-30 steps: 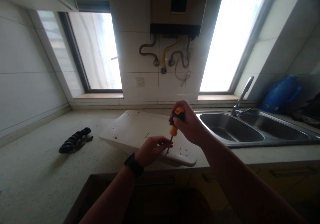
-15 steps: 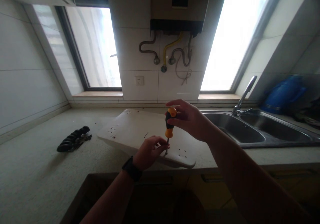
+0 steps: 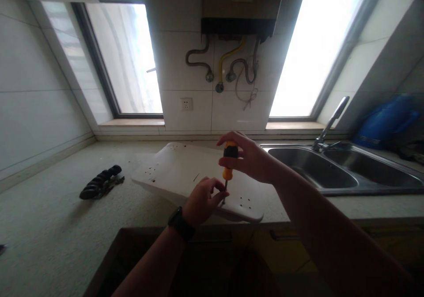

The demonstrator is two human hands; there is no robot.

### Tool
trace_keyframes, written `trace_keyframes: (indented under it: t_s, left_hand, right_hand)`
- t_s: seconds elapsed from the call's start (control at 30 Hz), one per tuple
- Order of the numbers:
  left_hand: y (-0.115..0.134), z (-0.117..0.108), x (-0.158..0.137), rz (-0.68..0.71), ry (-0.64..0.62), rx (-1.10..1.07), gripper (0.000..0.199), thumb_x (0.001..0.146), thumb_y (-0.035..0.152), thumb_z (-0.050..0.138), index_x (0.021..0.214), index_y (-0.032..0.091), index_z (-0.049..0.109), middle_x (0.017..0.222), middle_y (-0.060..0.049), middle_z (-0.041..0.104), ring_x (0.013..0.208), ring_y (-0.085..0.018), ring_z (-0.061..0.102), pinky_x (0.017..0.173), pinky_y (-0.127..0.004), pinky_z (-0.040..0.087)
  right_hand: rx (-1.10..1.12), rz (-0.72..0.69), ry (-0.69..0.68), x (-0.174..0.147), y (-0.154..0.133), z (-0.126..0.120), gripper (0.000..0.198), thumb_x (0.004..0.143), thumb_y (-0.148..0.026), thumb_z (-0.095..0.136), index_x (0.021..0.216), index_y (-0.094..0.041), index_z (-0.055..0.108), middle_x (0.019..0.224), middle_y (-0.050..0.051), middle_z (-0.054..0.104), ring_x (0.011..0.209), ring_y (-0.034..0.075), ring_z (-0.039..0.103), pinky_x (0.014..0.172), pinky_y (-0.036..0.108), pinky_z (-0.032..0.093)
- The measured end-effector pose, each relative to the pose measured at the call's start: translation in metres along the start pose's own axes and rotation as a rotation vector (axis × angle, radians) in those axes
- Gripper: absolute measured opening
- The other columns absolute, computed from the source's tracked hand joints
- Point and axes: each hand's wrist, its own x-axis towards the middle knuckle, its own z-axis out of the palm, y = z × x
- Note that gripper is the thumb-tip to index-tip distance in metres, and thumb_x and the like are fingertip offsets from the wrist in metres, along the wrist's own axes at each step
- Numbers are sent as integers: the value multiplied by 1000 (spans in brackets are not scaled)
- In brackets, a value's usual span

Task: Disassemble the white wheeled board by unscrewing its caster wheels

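Gripping the black-and-orange handle of a screwdriver (image 3: 228, 162), the right hand (image 3: 251, 158) holds it with thumb and fingers closed round the top, the tool standing nearly upright. Its thin shaft points down to a spot on the white board (image 3: 179, 173), where the left hand (image 3: 202, 199) pinches its fingertips together right at the tip; what that pinch holds is too small to tell. A dark watch (image 3: 180, 223) sits on the left wrist.

From largest to smallest: the speckled tabletop (image 3: 49, 226) carries everything. At 3 o'clock from the hands a steel double sink (image 3: 344, 173) is set into it, with a tap (image 3: 327, 127) at its back edge. The white board lies flat in the middle, its near end reaching the tabletop's front edge, and it shows small clusters of drilled holes. At 9 o'clock, well apart from the board, lies a black ribbed part (image 3: 101, 182). At 12 o'clock, on the tiled wall, a wall socket (image 3: 186, 104) sits below hoses.
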Motion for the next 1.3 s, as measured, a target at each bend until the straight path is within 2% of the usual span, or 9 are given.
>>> trace_keyframes:
  t_s: [0.07, 0.13, 0.3, 0.4, 0.5, 0.63, 0.9, 1.17, 1.3]
  left_hand:
    - [0, 1, 0, -1, 15, 14, 20, 90, 38, 71, 89, 18, 70, 87, -3, 62, 72, -16, 54, 69, -29, 42]
    - [-1, 1, 1, -11, 35, 1, 23, 88, 40, 74, 87, 18, 70, 87, -4, 64, 74, -17, 56, 70, -30, 44]
    - [-1, -8, 2, 1, -105, -233, 26, 88, 38, 75, 108, 21, 76, 112, -8, 74, 96, -22, 68, 84, -33, 52]
    - [-1, -11, 4, 19, -199, -318, 25, 92, 32, 70, 113, 21, 78, 113, -9, 77, 105, -23, 70, 94, -34, 51]
    - [0, -11, 7, -14, -180, -311, 19, 90, 31, 72, 103, 19, 80, 104, -8, 79, 100, -24, 71, 92, -33, 52]
    - [1, -10, 9, -22, -131, -199, 13, 86, 31, 77, 92, 21, 82, 94, -5, 78, 90, -22, 70, 83, -31, 52]
    - [2, -8, 12, -67, -63, -87, 21, 79, 39, 83, 79, 19, 77, 82, -3, 74, 74, -18, 63, 67, -28, 44]
    - [0, 2, 13, -77, -25, -45, 40, 81, 54, 78, 74, 17, 64, 68, 0, 64, 62, -14, 53, 57, -25, 37]
    - [3, -2, 13, -56, -33, -52, 38, 78, 51, 81, 79, 17, 67, 77, -2, 69, 69, -16, 59, 64, -27, 43]
  right_hand:
    - [-52, 19, 21, 1, 0, 0, 46, 76, -31, 84, 116, -24, 64, 83, -4, 54, 69, 10, 54, 67, 27, 54]
    - [9, 20, 8, 0, 1, -1, 55, 75, -26, 83, 126, -24, 60, 88, -3, 59, 72, 10, 59, 69, 27, 55]
    - [189, 0, -94, -6, 6, -5, 61, 83, -15, 71, 140, -25, 51, 125, 9, 66, 110, 18, 67, 98, 37, 55]
    - [262, -2, -108, -8, 9, -4, 61, 82, -12, 67, 139, -27, 51, 131, 9, 62, 117, 20, 66, 101, 39, 54]
    - [179, 17, -57, -6, 9, -2, 57, 84, -17, 67, 138, -28, 53, 118, 5, 61, 97, 16, 69, 88, 35, 58]
    - [41, 52, -1, -5, 4, -1, 50, 88, -28, 68, 136, -25, 59, 88, -1, 55, 71, 10, 57, 69, 27, 54]
    - [98, 69, 56, -9, 3, -2, 48, 86, -30, 73, 131, -25, 58, 109, 6, 66, 93, 18, 66, 83, 37, 58]
    - [-22, 117, 98, -8, 0, 2, 55, 76, -38, 83, 125, -26, 60, 87, -1, 57, 71, 12, 56, 68, 30, 56]
    - [64, 90, 47, -8, 4, -3, 57, 78, -30, 82, 129, -27, 56, 93, -1, 61, 76, 13, 62, 69, 28, 57]
